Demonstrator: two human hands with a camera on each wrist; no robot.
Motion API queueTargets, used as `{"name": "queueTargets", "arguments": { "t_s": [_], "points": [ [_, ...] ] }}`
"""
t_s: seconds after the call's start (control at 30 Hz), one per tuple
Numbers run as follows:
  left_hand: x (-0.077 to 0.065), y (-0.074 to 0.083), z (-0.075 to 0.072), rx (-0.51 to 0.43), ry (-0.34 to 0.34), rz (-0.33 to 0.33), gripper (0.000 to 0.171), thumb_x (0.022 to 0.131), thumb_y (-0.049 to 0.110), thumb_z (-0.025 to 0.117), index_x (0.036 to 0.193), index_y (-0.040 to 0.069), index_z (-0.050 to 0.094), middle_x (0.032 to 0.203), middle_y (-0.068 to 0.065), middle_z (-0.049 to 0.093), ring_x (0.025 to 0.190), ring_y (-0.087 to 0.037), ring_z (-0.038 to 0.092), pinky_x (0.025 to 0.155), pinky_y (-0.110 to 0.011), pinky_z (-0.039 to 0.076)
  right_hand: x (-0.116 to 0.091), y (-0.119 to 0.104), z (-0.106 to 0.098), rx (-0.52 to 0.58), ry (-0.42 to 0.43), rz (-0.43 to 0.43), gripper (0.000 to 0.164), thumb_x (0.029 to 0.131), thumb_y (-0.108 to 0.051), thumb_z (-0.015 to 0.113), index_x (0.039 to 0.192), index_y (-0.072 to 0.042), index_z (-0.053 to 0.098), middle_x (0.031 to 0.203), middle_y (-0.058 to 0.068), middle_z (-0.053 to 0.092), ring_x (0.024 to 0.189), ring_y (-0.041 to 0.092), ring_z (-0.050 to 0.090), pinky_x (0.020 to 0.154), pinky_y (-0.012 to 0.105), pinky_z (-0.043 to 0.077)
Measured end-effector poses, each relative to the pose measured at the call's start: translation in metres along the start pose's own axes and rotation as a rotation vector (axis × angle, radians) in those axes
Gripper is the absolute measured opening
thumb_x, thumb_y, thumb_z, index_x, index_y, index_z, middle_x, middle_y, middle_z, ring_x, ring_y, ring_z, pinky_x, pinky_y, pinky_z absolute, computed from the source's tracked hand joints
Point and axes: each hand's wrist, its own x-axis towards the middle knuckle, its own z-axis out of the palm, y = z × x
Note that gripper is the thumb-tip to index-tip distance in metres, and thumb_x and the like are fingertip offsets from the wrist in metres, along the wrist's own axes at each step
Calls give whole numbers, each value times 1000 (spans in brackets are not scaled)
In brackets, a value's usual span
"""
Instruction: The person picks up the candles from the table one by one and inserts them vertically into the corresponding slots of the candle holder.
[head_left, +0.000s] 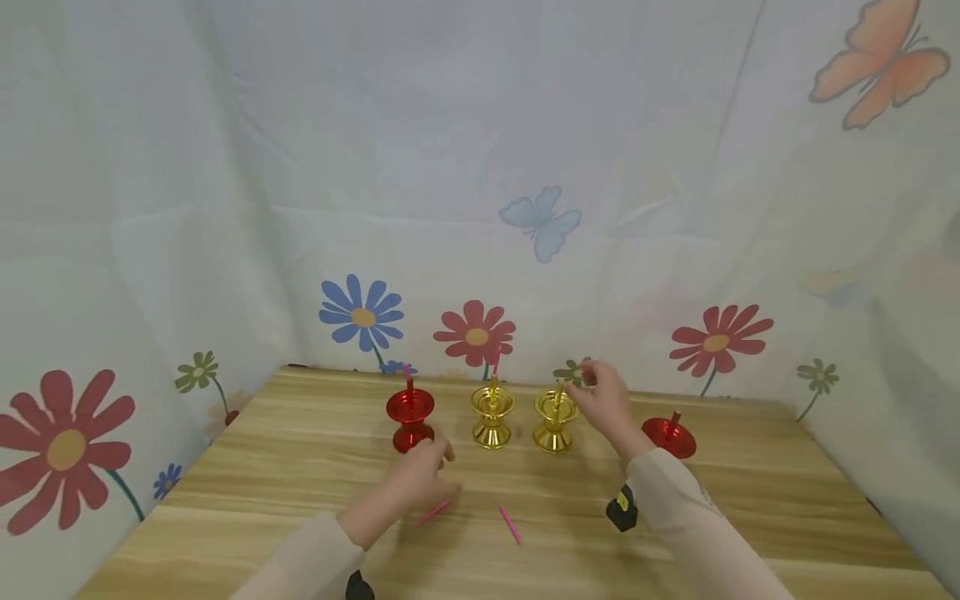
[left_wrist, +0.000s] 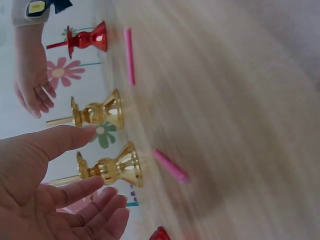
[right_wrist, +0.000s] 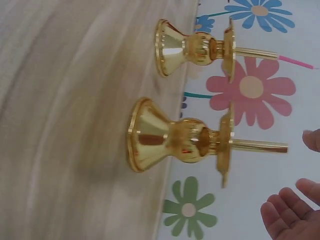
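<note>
My right hand [head_left: 603,400] is beside the tube of the right gold candle holder [head_left: 553,425]; in the right wrist view its thumb and fingers are apart with nothing between them. That holder's tube has no candle. To its left, a second gold candle holder [head_left: 492,425] bears a thin pink candle [head_left: 497,360]. My left hand [head_left: 420,471] hovers over the table in front of the left red candle holder [head_left: 411,412], fingers relaxed and holding nothing. Two pink candles lie flat: one [head_left: 435,512] by the left hand, the other [head_left: 510,525] nearer the middle.
Another red candle holder [head_left: 669,437], without a candle, stands at the right, partly behind the right forearm. A pink candle [head_left: 407,372] rises from the left red holder. The wooden table [head_left: 300,433] ends at a white cloth [head_left: 420,208] printed with flowers and butterflies.
</note>
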Motion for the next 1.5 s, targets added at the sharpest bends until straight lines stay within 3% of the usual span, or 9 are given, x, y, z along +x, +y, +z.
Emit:
{"name": "queueTargets", "arguments": {
  "t_s": [0.23, 0.43, 0.73, 0.83, 1.1, 1.33, 1.5],
  "points": [
    [-5, -10, 11, -22, -84, 19, 18, 76, 8, 68, 83, 4, 52, 71, -2, 51, 63, -16, 47, 55, -30, 40, 0, 22, 14, 8, -60, 88, 67, 86, -25, 69, 135, 10, 40, 135, 31, 43, 125, 44, 41, 103, 54, 37],
    [-11, -14, 18, -12, -165, 24, 19, 69, 3, 69, 78, 8, 53, 68, 2, 48, 62, -12, 43, 53, -25, 37, -4, 41, 29, -27, -83, 96, 76, 84, -31, 71, 136, 15, 37, 134, 34, 45, 124, 46, 44, 101, 55, 39],
    [-11, -22, 24, 7, -98, 76, 23, 64, -5, 68, 71, 9, 52, 61, 5, 47, 58, -8, 42, 52, -23, 36, -9, 51, 40, 79, -91, 93, 65, 86, -26, 70, 134, 10, 43, 125, 26, 54, 115, 39, 51, 97, 52, 42],
    [-13, -21, 25, 59, -71, 69, 23, 64, -6, 68, 70, 10, 51, 62, 5, 46, 59, -10, 41, 53, -24, 35, -8, 50, 41, 96, -113, 70, 60, 86, -25, 70, 132, 5, 46, 120, 23, 58, 112, 36, 54, 95, 50, 44],
    [-10, -17, 24, 162, -92, 13, 23, 63, -6, 66, 67, 8, 49, 63, 1, 43, 58, -14, 38, 51, -26, 33, -2, 51, 38, 55, -176, 37, 55, 86, -22, 70, 129, 6, 48, 117, 24, 59, 110, 37, 56, 94, 49, 45],
    [-15, -19, 22, 107, -53, 32, 23, 60, -5, 65, 64, 8, 47, 62, 1, 42, 58, -15, 38, 51, -27, 32, 2, 50, 36, 39, -202, 28, 56, 86, -22, 71, 128, 6, 49, 113, 24, 60, 104, 34, 58, 90, 46, 48],
    [-14, -14, 21, 53, -42, 42, 21, 70, -3, 62, 63, 9, 46, 58, 3, 39, 54, -12, 36, 48, -25, 30, 1, 51, 35, 50, -192, 35, 56, 87, -21, 70, 130, 6, 48, 114, 24, 60, 103, 33, 59, 89, 45, 49]
  ]
}}
